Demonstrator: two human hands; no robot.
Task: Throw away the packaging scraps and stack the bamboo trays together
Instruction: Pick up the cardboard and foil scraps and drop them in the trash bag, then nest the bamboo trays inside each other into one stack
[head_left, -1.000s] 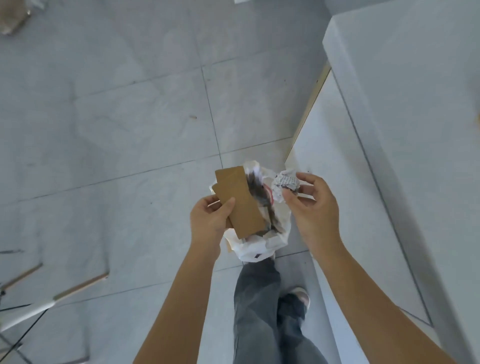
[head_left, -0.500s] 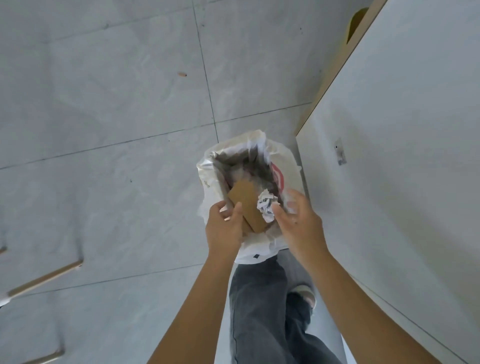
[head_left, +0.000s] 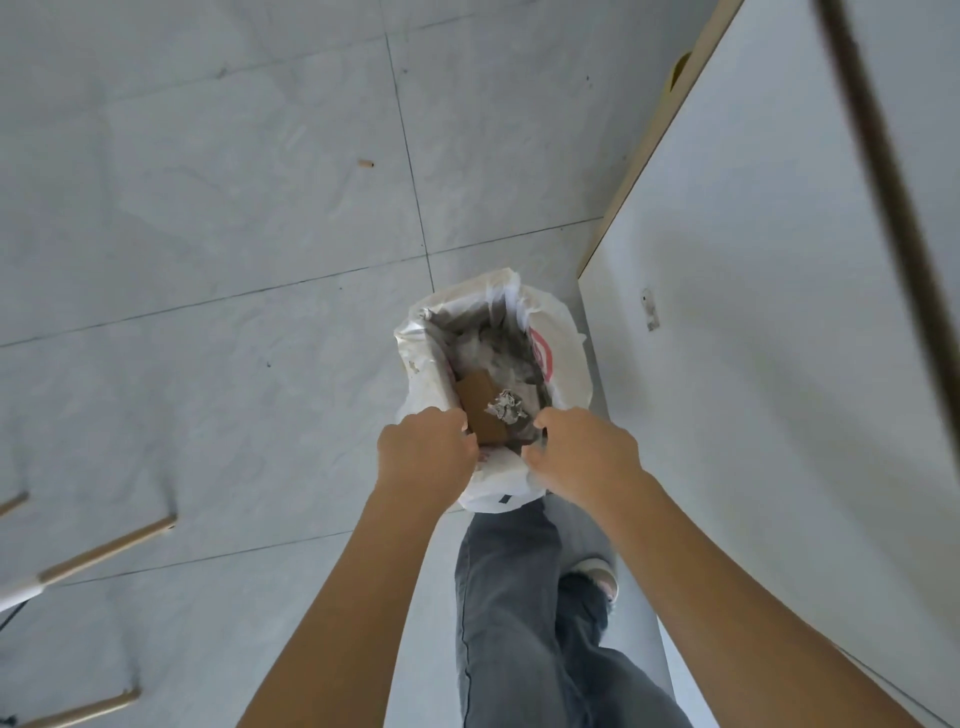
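Both scraps have been released since the earlier frame and now lie inside the bag (head_left: 563, 358): the flat brown cardboard (head_left: 480, 410) leans against the near wall, with the crumpled white-grey paper (head_left: 506, 406) resting on it. The left hand (head_left: 423, 457) and right hand (head_left: 584, 454) are held empty above the bag's near rim, fingers curled loosely inward, nothing gripped.
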